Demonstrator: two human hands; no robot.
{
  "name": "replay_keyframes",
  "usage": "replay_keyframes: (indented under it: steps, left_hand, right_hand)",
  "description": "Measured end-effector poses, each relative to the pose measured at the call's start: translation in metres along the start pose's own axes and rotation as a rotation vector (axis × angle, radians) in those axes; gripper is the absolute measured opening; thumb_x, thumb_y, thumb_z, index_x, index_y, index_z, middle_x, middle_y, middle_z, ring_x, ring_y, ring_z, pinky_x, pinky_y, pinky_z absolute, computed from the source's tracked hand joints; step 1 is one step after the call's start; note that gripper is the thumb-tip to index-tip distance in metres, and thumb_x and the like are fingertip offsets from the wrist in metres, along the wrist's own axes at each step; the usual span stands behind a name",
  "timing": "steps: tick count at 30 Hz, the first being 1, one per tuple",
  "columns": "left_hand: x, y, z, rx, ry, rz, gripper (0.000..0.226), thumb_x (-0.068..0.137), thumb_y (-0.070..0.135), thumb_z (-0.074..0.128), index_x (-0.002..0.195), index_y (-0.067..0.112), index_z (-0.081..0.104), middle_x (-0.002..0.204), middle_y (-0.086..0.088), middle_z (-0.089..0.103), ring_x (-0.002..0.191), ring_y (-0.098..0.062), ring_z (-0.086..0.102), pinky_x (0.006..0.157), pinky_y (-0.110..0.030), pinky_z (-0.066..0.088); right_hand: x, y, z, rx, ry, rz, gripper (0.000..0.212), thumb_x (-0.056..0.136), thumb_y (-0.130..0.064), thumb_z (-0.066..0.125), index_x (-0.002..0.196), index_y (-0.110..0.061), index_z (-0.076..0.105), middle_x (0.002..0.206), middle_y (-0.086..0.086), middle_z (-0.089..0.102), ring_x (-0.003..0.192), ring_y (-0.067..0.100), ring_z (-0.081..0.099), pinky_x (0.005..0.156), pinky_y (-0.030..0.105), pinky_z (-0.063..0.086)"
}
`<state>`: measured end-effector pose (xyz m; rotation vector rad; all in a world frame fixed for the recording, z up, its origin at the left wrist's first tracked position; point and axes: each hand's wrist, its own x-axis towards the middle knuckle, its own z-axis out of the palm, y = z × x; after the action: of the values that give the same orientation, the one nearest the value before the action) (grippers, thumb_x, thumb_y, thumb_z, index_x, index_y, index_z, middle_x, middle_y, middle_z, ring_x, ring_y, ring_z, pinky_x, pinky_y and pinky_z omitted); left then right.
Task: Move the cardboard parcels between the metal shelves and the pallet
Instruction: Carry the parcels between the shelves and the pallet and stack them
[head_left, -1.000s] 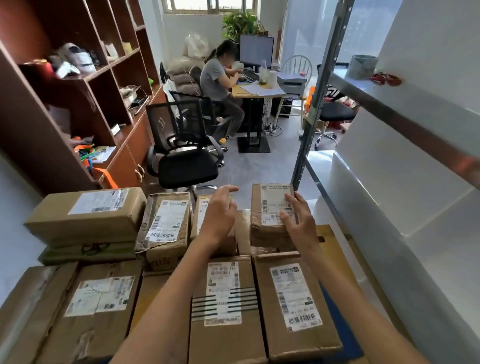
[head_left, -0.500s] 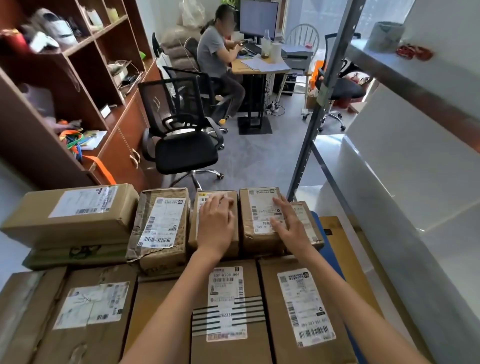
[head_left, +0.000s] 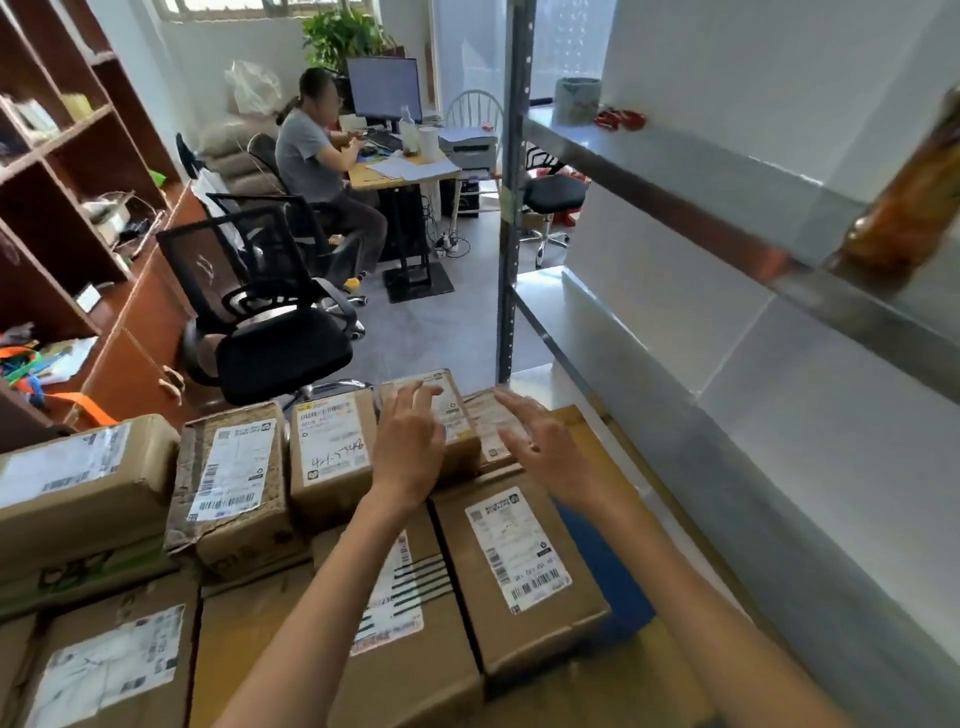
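Observation:
Several brown cardboard parcels with white labels lie stacked on a blue pallet (head_left: 597, 561) in front of me. My left hand (head_left: 408, 447) lies flat, fingers apart, on a small parcel (head_left: 449, 410) in the back row. My right hand (head_left: 540, 441) is spread just above a lower small parcel (head_left: 485, 423) beside it, gripping nothing. A handwritten-label parcel (head_left: 332, 447) sits to the left of my left hand. A large parcel (head_left: 519, 556) lies under my right forearm. The metal shelves (head_left: 675, 200) run along the right, their boards bare near me.
A grey shelf upright (head_left: 511, 208) stands just behind the parcels. A black office chair (head_left: 280, 332) is close behind the stack. A person (head_left: 311, 156) sits at a desk farther back. Wooden shelving (head_left: 78, 208) lines the left wall. A jar (head_left: 909, 202) stands on the upper shelf.
Both hands have shifted right: my left hand went from the handwritten-label parcel to the small parcel beside it, and my right hand came off that parcel with fingers spread.

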<state>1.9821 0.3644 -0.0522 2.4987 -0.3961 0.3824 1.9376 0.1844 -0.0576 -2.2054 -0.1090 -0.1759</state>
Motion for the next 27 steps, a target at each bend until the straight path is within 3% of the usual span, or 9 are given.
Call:
replay_keyframes:
  steps: [2,4,5,13,20,27]
  left_hand:
    - [-0.008,0.039,0.008,-0.05,-0.056,0.087,0.041,0.091,0.003,0.05,0.131,0.009,0.051,0.137,-0.011,0.048,0.132,-0.025,0.039,0.114,-0.036,0.03]
    - [-0.022,0.079,0.018,-0.065,-0.118,0.204,0.041,0.092,0.003,0.049,0.132,0.008,0.051,0.138,-0.013,0.047,0.131,-0.028,0.04,0.112,-0.039,0.034]
    - [-0.031,0.098,0.023,-0.076,-0.149,0.253,0.041,0.092,0.003,0.049,0.133,0.007,0.051,0.138,-0.014,0.046,0.131,-0.03,0.04,0.111,-0.041,0.035]
    - [-0.153,0.24,0.08,-0.215,-0.432,0.608,0.036,0.091,0.008,0.054,0.127,0.009,0.055,0.131,-0.012,0.052,0.12,-0.033,0.049,0.1,-0.045,0.043]
    - [-0.259,0.362,0.102,-0.338,-0.677,0.931,0.037,0.093,0.009,0.051,0.129,0.01,0.053,0.139,-0.009,0.047,0.131,-0.026,0.04,0.104,-0.04,0.04]
    - [-0.346,0.45,0.093,-0.487,-0.778,1.26,0.033,0.096,0.012,0.049,0.129,0.014,0.054,0.142,-0.006,0.046,0.132,-0.026,0.041,0.109,-0.037,0.036]
  right_hand:
    - [-0.035,0.007,-0.035,-0.037,0.073,0.036,0.041,0.096,-0.021,0.052,0.136,-0.018,0.049,0.139,0.002,0.049,0.132,0.014,0.04,0.111,0.029,0.033]
    - [-0.078,0.011,-0.072,-0.048,0.185,0.092,0.032,0.094,-0.013,0.052,0.126,-0.014,0.058,0.125,0.0,0.058,0.12,0.008,0.047,0.099,0.008,0.033]
    - [-0.103,0.013,-0.089,-0.068,0.24,0.123,0.031,0.094,-0.011,0.052,0.123,-0.014,0.06,0.12,-0.002,0.059,0.115,0.006,0.049,0.093,0.004,0.031]
    - [-0.332,0.04,-0.159,-0.311,0.562,0.407,0.03,0.095,-0.021,0.051,0.124,-0.016,0.059,0.123,0.006,0.062,0.12,0.021,0.049,0.1,0.029,0.037]
    - [-0.52,0.031,-0.192,-0.413,0.836,0.755,0.028,0.092,-0.014,0.053,0.119,-0.013,0.063,0.119,0.005,0.065,0.117,0.023,0.053,0.098,0.031,0.038]
    - [-0.652,-0.026,-0.189,-0.409,1.192,1.013,0.027,0.093,-0.01,0.05,0.115,-0.014,0.065,0.116,0.003,0.066,0.113,0.019,0.057,0.098,0.034,0.044]
